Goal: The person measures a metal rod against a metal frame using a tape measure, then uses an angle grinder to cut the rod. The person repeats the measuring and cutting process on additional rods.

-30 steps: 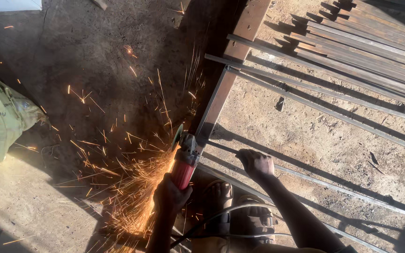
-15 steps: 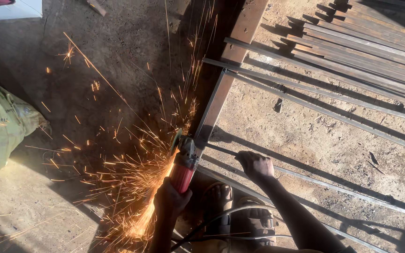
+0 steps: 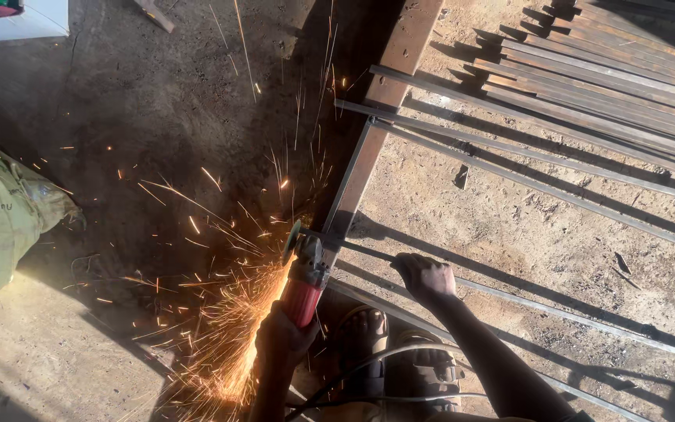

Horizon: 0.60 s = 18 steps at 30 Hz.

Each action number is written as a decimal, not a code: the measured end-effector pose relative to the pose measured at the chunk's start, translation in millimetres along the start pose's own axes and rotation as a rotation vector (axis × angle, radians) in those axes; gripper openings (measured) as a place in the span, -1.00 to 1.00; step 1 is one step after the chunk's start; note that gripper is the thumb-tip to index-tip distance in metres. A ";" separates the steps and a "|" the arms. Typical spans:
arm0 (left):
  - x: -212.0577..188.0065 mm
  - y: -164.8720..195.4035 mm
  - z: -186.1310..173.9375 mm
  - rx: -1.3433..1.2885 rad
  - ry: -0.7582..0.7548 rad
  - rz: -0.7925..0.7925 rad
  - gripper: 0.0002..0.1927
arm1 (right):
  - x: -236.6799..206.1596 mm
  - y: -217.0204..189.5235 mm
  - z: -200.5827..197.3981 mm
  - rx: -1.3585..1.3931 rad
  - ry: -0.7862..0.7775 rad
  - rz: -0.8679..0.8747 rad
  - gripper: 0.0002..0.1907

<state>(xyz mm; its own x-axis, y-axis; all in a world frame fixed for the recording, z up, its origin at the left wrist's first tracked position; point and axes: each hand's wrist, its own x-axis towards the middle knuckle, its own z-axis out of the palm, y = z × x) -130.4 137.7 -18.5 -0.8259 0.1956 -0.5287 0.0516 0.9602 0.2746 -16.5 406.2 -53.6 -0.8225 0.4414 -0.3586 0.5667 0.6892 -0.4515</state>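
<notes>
Now: left hand [image 3: 283, 340] grip wrapped around red angle grinder [image 3: 305, 277] | right hand [image 3: 425, 276] seemingly clasping thin steel rod [image 3: 556, 309] | orange sparks [image 3: 220, 336]

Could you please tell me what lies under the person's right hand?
The right hand presses on a thin metal bar running across the dirt ground. The stretch of bar beneath the palm is hidden.

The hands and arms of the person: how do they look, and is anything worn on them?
Both hands, the left hand and the right hand, are bare, with no gloves. The forearms are bare too; no sleeve, watch or ring is visible. Strong sun and deep shadow hide finer details.
</notes>
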 end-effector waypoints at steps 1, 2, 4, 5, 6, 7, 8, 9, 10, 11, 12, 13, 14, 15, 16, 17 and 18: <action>0.0 -0.1 0.2 0.012 0.004 0.004 -0.35 | -0.3 -0.4 -0.4 0.004 -0.011 0.003 -0.62; 0.3 -0.1 0.0 0.026 0.007 0.008 -0.34 | -0.2 -1.0 -0.8 0.004 -0.010 0.001 -0.62; 0.8 -0.5 -0.2 0.040 0.015 0.018 -0.34 | -0.2 -1.5 -1.4 0.003 -0.010 -0.002 -0.62; 1.2 -0.7 -0.3 0.043 0.021 0.026 -0.35 | -0.5 -1.6 -1.4 0.005 -0.010 -0.001 -0.62; 1.8 -0.7 -0.4 0.045 0.028 0.036 -0.35 | -0.5 -1.6 -1.5 0.008 -0.007 0.001 -0.62; 2.3 -0.6 -0.5 0.045 0.012 0.024 -0.34 | -0.5 -1.5 -1.4 0.011 -0.004 0.002 -0.62; 2.6 -0.2 -0.6 0.045 -0.005 0.009 -0.34 | -0.4 -1.4 -1.4 0.013 -0.005 0.003 -0.62; 2.3 0.4 -1.0 0.043 -0.022 -0.008 -0.33 | -0.4 -1.2 -1.2 0.014 -0.008 0.002 -0.63; 2.3 0.3 -0.4 0.049 -0.003 0.007 -0.35 | 0.0 -1.1 -1.2 0.015 -0.007 0.001 -0.63; 2.0 0.5 -0.1 0.056 0.015 0.024 -0.36 | 0.0 -1.1 -1.3 0.015 -0.007 0.005 -0.63; 1.7 1.4 -0.1 0.062 0.033 0.039 -0.38 | 0.2 -1.2 -1.7 0.014 -0.008 0.009 -0.63; 1.4 2.0 -0.4 0.039 0.029 0.034 -0.38 | 0.1 -1.4 -1.8 0.015 -0.011 0.011 -0.63; 1.4 2.9 -1.1 0.016 0.024 0.029 -0.38 | 0.0 -1.5 -1.8 0.020 0.006 -0.004 -0.64; 1.3 3.5 -1.7 -0.008 0.019 0.026 -0.38 | -0.5 -1.8 -1.9 0.024 0.025 -0.018 -0.64; 1.1 4.3 -2.3 -0.006 0.009 0.019 -0.38 | -1.0 -1.9 -2.7 0.027 0.044 -0.030 -0.65; 1.3 4.7 -3.0 -0.005 0.000 0.013 -0.38 | -1.2 -2.3 -3.1 0.024 0.047 -0.036 -0.65; 1.3 4.9 -3.4 -0.003 -0.007 0.006 -0.38 | -1.3 -2.7 -3.6 0.023 0.051 -0.042 -0.66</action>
<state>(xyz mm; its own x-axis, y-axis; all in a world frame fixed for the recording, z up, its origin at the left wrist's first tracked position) -133.2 142.0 -15.1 -0.8217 0.2029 -0.5325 0.0547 0.9582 0.2807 -17.1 405.9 -48.9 -0.8469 0.4409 -0.2973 0.5318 0.6948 -0.4843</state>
